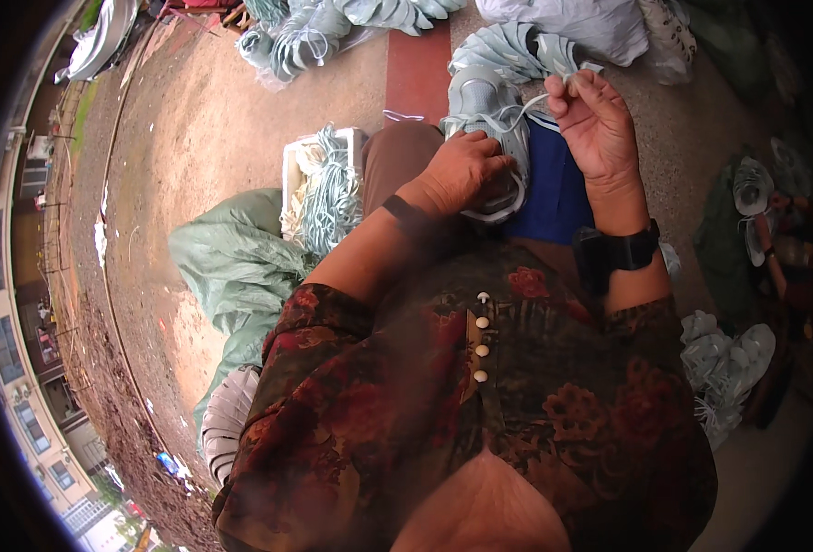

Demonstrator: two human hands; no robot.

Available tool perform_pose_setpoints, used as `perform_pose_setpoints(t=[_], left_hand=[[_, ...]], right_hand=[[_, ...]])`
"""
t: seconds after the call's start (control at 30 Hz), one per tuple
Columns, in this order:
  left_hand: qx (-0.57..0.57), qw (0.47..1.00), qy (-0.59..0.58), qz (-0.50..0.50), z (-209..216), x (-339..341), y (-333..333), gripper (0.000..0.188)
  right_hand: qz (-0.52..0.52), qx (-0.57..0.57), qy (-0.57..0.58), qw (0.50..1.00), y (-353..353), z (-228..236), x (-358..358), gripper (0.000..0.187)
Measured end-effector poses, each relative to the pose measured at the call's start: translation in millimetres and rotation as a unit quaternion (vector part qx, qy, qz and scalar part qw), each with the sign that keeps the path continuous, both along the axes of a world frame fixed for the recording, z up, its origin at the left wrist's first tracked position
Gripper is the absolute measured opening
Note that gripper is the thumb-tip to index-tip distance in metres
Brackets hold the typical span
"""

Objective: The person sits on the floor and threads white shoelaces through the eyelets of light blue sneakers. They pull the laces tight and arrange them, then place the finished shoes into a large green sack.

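A light grey-blue shoe (482,97) lies over my lap with its toe pointing away from me. Its collar end is by my left hand (466,172), whose bent fingers grip the shoe around the tongue and lacing. To the right, my right hand (598,124) is raised and closed in a pinch on the end of a pale shoelace (532,106). That lace stretches from the shoe's eyelets up to my fingertips. Under the shoe's right side, blue cloth (551,179) covers my leg.
A white box (289,189) of bundled laces (331,198) stands left of my leg, beside a green sack (236,248). Rows of shoe uppers (307,41) lie ahead, with more (494,51) near a white plastic bag (567,23). Further shoes (728,363) sit at right.
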State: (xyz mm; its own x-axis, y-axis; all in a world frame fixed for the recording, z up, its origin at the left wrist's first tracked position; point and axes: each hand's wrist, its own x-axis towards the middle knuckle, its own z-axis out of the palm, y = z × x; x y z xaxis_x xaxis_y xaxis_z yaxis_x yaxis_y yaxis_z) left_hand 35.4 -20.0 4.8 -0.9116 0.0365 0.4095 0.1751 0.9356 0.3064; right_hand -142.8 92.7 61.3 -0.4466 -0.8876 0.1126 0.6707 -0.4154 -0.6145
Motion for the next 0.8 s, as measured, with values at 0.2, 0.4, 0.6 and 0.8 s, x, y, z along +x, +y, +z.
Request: perform_pose_setpoints(t=[0.2,0.4,0.6,0.8], left_hand=[[-0.067,0.997,0.001,0.033,-18.8,-2.0,13.6,0.015],[-0.071,0.997,0.035,-0.009,-22.1,-3.8,8.9,0.012],[0.004,0.993,0.072,0.094,-17.3,-6.7,12.1,0.013],[-0.041,0.998,-0.017,0.044,-14.4,-5.3,3.6,0.009]], right_hand=[[-0.006,0.033,0.001,0.999,10.1,-13.6,1.8,0.011],[-0.011,0.069,0.024,0.997,20.9,-33.5,3.6,0.017],[-0.023,0.119,0.023,0.992,30.6,-46.9,4.8,0.02],[-0.084,0.149,-0.013,0.985,32.6,-64.0,1.0,0.013]])
